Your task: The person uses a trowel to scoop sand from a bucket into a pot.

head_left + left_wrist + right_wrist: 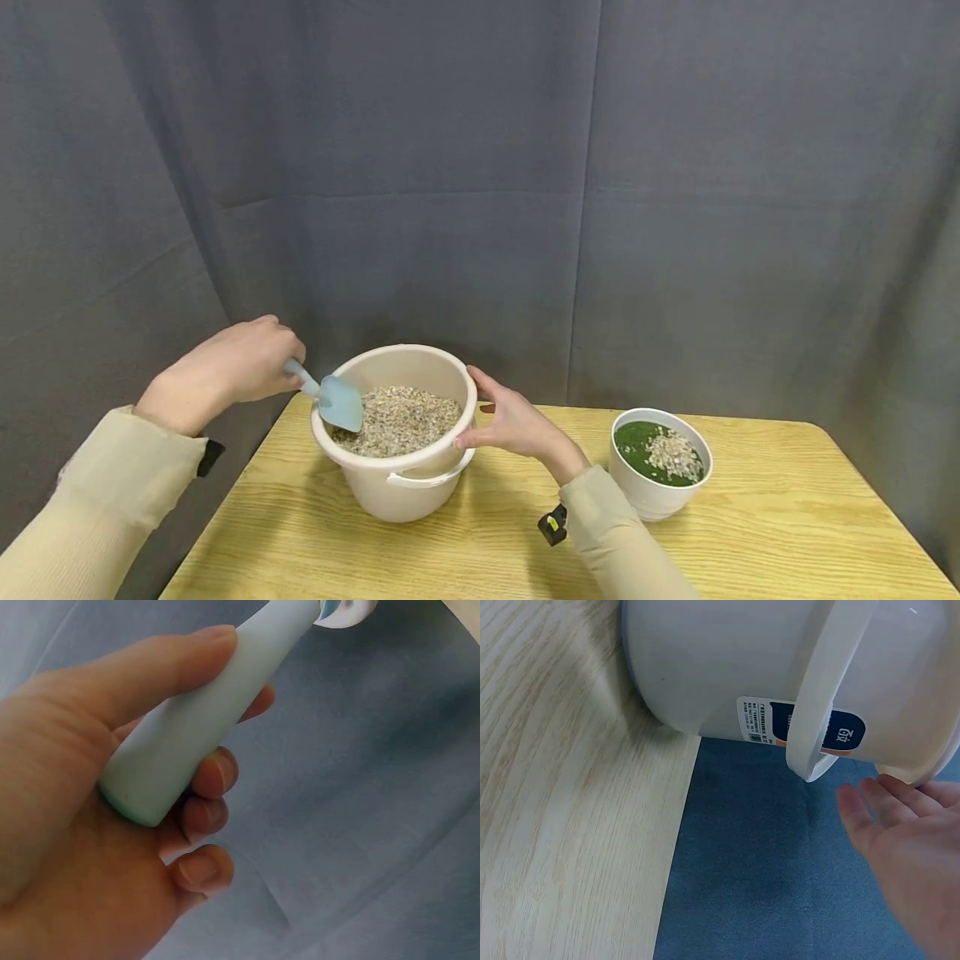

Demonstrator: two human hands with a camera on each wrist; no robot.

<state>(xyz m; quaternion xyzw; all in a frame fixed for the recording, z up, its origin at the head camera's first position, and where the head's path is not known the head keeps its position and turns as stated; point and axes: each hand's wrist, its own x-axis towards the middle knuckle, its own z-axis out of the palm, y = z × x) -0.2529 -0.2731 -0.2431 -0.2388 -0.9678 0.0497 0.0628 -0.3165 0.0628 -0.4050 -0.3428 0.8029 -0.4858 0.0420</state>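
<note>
The person's left hand (238, 362) grips the handle of a blue scoop (341, 406), thumb laid along it and fingers curled round. The blade, ahead and to the right of that hand, reaches over the rim of a white bucket (401, 502) standing between the two hands. Grains (408, 421) lie inside the bucket; whether the blade touches them is hard to tell. The right hand (513, 423) rests against the rim on its own side, thumb and fingers spread, with the bucket's bail (433, 481) hanging just below and a label (757, 720) on the wall nearby. Right of that hand, near its cuff, a white pot (652, 500) stands on the table (795, 517), pale bits (673, 455) heaped over its green layer (633, 437).
</note>
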